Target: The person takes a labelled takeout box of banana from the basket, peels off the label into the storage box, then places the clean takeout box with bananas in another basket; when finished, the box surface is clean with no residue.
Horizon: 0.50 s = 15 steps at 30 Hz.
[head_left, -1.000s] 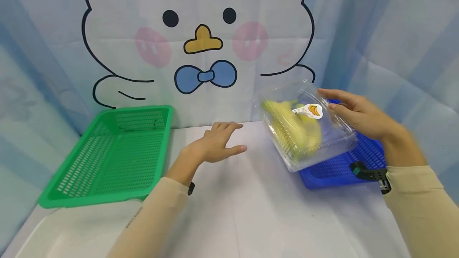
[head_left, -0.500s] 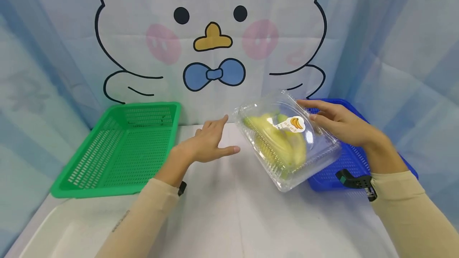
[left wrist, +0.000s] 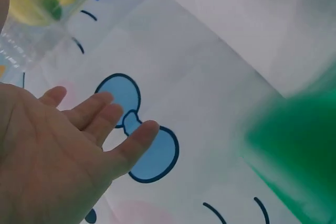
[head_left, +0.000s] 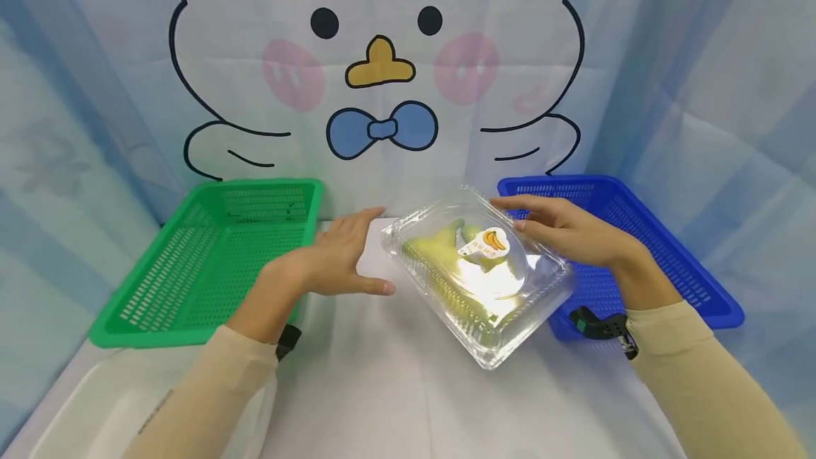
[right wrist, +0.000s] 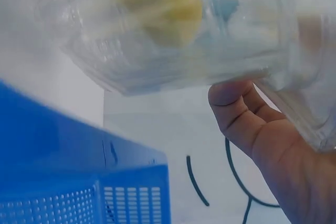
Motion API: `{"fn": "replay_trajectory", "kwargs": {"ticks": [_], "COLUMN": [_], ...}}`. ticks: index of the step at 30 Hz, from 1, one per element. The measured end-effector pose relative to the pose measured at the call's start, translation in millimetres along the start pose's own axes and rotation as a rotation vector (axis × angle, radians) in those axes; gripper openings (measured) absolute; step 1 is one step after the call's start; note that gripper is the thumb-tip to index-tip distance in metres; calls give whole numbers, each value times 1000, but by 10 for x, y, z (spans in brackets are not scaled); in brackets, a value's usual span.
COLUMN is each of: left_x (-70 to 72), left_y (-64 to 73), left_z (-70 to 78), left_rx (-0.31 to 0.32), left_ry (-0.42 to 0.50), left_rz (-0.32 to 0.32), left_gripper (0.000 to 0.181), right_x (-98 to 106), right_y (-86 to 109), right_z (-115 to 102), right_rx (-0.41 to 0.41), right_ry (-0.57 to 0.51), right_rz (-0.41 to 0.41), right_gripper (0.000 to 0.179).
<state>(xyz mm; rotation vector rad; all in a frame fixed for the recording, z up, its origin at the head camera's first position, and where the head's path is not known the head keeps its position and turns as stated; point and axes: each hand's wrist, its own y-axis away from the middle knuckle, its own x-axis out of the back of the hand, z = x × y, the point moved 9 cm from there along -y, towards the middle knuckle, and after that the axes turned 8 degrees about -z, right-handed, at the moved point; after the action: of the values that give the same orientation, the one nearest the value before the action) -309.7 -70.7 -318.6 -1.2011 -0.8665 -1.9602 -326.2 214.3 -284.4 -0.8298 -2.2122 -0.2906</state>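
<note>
A clear plastic clamshell box point(head_left: 433, 289) with yellow-green bananas point(head_left: 440, 250) inside is tilted above the white table, a banana sticker on its lid. My right hand point(head_left: 564, 229) grips the box by its far right edge, thumb on top; in the right wrist view the fingers point(right wrist: 236, 111) reach under that edge. My left hand point(head_left: 325, 257) is held out with its fingers spread, a short gap left of the box. The left wrist view shows the bare palm point(left wrist: 58, 150) and part of the box point(left wrist: 47, 35) beyond it.
A green perforated basket point(head_left: 299, 261) stands at the left and a blue one point(head_left: 669, 253) at the right, behind my right hand. A white tub point(head_left: 83, 402) sits at the front left, partly under my left sleeve. A cartoon-printed curtain point(head_left: 382, 183) closes off the back.
My right hand has carried the banana box left and toward me, away from over the blue basket. My left hand has shifted left, fingers still spread.
</note>
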Motion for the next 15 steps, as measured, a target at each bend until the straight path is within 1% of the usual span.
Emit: {"fn": "replay_trajectory", "kwargs": {"ticks": [2,6,8,12,15], "left_x": [29,54,75,139,156], "left_y": [60,176,231,355,430], "left_z": [21,59,48,-76,-179], "left_rx": [-11,-42,-55,-11,35], "left_ry": [2,7,27,84,86], "left_rz": [0,-5,3,28,28], "left_gripper": [123,124,128,137,140], "right_x": [-60,-198,-261,-373,-456], "right_y": [-65,-190,-239,-325,-386], "right_z": [-26,-53,-55,-60,-65], "right_rx": [11,31,34,38,56], "right_ry": [7,-21,-42,-64,-64], "right_rz": [-17,-69,-87,-115,-141], "right_gripper": [48,48,48,47,46]}}
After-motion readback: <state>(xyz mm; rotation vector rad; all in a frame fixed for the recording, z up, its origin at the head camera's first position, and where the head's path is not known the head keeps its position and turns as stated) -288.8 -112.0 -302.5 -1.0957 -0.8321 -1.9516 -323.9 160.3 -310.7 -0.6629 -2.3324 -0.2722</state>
